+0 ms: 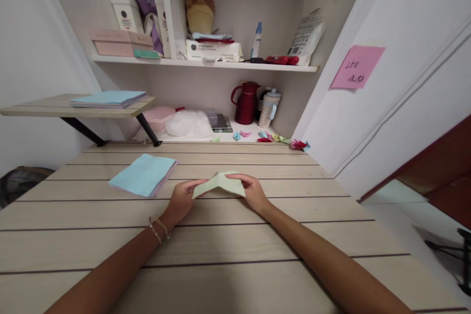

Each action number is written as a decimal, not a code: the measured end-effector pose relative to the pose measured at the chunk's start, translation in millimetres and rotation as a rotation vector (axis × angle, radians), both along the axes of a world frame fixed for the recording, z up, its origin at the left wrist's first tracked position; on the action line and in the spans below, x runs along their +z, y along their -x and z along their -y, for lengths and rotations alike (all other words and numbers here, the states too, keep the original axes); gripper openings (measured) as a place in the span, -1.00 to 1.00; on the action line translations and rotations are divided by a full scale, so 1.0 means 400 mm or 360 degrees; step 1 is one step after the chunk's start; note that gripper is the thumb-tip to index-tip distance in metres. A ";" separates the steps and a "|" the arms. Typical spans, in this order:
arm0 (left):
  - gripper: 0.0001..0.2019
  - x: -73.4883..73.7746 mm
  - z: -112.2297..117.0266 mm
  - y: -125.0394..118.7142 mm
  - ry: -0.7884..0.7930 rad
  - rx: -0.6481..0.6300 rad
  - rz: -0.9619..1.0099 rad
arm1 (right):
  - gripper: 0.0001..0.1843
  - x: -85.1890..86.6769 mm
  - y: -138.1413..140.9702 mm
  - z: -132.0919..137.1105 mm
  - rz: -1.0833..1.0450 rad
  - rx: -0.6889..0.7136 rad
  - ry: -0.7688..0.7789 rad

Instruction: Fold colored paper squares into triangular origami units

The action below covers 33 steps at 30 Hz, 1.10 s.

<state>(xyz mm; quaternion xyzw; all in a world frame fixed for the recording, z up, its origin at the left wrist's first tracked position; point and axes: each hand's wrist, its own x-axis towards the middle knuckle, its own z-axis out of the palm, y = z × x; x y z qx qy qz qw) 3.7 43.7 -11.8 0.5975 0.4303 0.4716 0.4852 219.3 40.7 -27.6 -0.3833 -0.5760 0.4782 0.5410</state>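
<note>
A pale green sheet of paper [220, 184], folded into a low peaked shape, is held just above the wooden slatted table [235, 240]. My left hand [181, 200] pinches its left corner, and a thin bracelet shows on that wrist. My right hand [252, 192] pinches its right edge. Both hands are closed on the paper. A stack of light blue square sheets [143, 174] lies on the table to the left of my left hand.
Several small folded paper pieces [271, 138] lie along the back ledge near a red jug [246, 102] and a white cup [270, 107]. A side shelf [73, 106] holds more blue paper. A pink note [356, 66] sticks on the right wall.
</note>
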 end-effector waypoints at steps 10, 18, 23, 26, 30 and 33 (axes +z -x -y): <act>-0.71 -0.008 -0.003 0.000 0.0208 0.0178 0.0322 | -0.65 0.006 -0.004 -0.002 -0.0169 -0.0242 0.0304; -0.75 0.012 0.002 -0.005 0.0225 0.0170 0.0148 | -0.59 0.008 0.008 0.005 -0.0181 -0.0149 0.0303; -0.66 0.006 -0.003 -0.003 0.0222 0.0161 0.0194 | -0.63 0.006 0.007 0.003 -0.0072 -0.0169 0.0266; -0.59 -0.002 -0.007 -0.003 0.0186 0.0120 0.0233 | -0.62 -0.003 0.007 -0.001 -0.0174 -0.0248 0.0163; -0.59 -0.007 -0.011 -0.003 0.0131 0.0206 0.0306 | -0.54 -0.004 0.009 -0.001 -0.0286 -0.0301 0.0025; -0.64 0.001 -0.005 -0.001 0.0115 0.0141 0.0347 | -0.53 0.004 0.010 0.002 -0.0243 -0.0345 -0.0042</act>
